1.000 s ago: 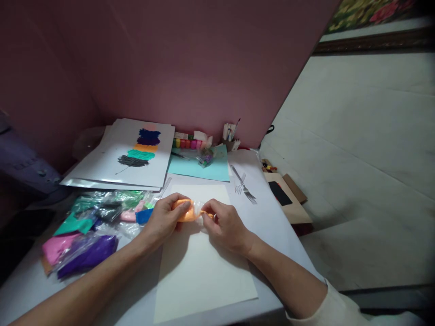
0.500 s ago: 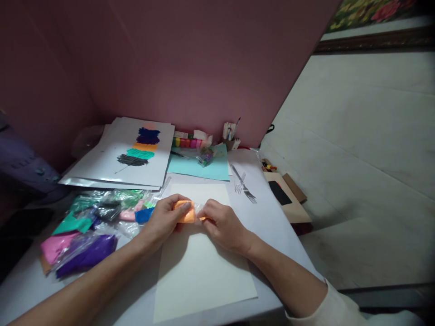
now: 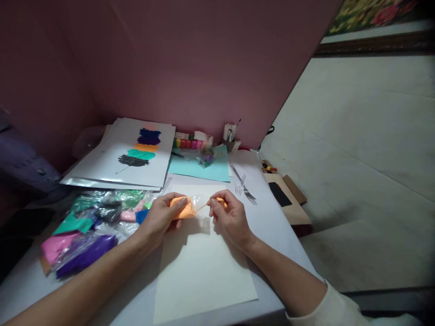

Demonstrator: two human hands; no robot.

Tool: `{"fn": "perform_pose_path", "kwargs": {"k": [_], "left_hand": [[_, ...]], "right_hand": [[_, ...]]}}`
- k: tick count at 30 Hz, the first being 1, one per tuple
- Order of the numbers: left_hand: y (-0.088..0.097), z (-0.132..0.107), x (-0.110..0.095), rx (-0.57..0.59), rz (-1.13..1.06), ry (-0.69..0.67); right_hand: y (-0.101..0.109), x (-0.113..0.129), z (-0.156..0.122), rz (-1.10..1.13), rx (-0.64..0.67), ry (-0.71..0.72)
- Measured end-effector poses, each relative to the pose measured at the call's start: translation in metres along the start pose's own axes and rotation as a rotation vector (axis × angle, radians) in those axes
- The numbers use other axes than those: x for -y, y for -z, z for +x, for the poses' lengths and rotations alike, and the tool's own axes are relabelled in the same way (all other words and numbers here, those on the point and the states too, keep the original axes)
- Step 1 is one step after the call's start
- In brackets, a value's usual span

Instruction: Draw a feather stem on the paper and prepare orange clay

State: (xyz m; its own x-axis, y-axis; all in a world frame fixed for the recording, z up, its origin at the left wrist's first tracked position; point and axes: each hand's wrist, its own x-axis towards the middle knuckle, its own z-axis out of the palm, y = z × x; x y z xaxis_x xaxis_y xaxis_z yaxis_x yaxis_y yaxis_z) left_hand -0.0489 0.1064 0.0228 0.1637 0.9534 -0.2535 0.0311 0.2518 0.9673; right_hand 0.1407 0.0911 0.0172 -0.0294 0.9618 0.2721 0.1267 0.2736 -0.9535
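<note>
My left hand (image 3: 166, 212) grips a clear plastic packet of orange modelling clay (image 3: 183, 209), its open end facing right. A thin orange strand runs from the packet's mouth to my right hand (image 3: 229, 215). Between the fingers of that hand is a small piece of orange clay (image 3: 221, 202), pinched and partly hidden. Both hands are above a blank cream sheet of paper (image 3: 207, 276) lying on the table.
At left lie several bagged clay packets, among them a purple one (image 3: 86, 256). Behind them are white sheets (image 3: 98, 158) with painted colour bands. Forks (image 3: 245, 188) lie at right. A teal sheet (image 3: 217, 170), clay pots (image 3: 186, 143) and a brush holder (image 3: 231, 136) stand farther back.
My right hand has moved right, away from the packet, drawing out a piece of orange clay with a stretched strand behind it. My left hand still holds the packet.
</note>
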Motion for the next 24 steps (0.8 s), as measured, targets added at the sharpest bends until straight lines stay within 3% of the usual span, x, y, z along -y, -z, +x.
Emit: {"fn": "perform_pose_path", "kwargs": {"k": [4,12,15,19,24], "left_hand": [[-0.001,-0.001,-0.003,0.006,-0.039,0.038],[-0.001,-0.001,-0.001,0.006,-0.017,0.032],[0.000,-0.001,-0.002,0.006,-0.018,0.030],[0.000,-0.002,-0.003,0.016,-0.036,0.019],[0.000,-0.003,-0.004,0.013,-0.058,0.027]], "right_hand": [[0.000,0.000,0.006,0.335,-0.020,-0.109],[0.003,0.010,0.008,0.494,0.073,-0.266],[0.004,0.008,0.006,0.359,0.099,-0.246],[0.002,0.003,0.002,0.013,0.108,-0.090],[0.000,0.005,0.000,-0.174,0.106,0.060]]}}
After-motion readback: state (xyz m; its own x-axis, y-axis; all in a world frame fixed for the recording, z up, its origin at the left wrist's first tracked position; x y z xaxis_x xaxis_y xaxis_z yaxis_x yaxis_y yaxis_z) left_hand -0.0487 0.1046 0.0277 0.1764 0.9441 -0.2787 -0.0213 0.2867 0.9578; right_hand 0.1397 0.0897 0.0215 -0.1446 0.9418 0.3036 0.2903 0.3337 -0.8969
